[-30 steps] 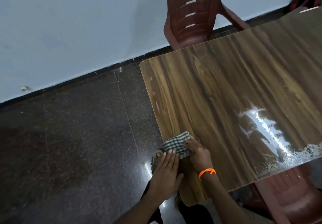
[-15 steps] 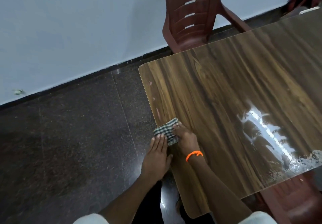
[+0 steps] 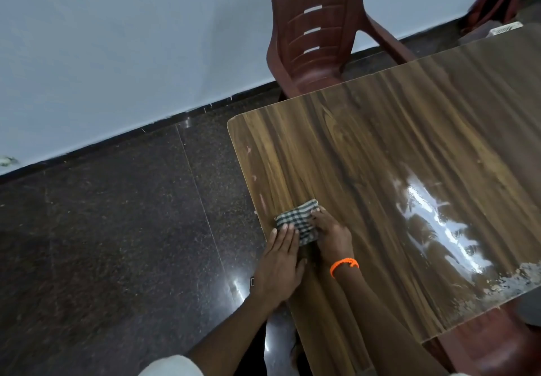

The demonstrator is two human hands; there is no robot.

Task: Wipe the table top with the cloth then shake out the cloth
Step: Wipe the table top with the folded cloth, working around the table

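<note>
A small folded cloth with a dark green and white check pattern (image 3: 297,223) lies flat on the glossy brown wood-grain tabletop (image 3: 395,170), close to its left edge and nearer the person than the far rounded corner. The cloth forms a rough rectangle, set at a slant to that edge. The tabletop shows pale scuff marks along its left edge, a bright reflection at the right, and a worn, flaking patch near its right edge.
</note>
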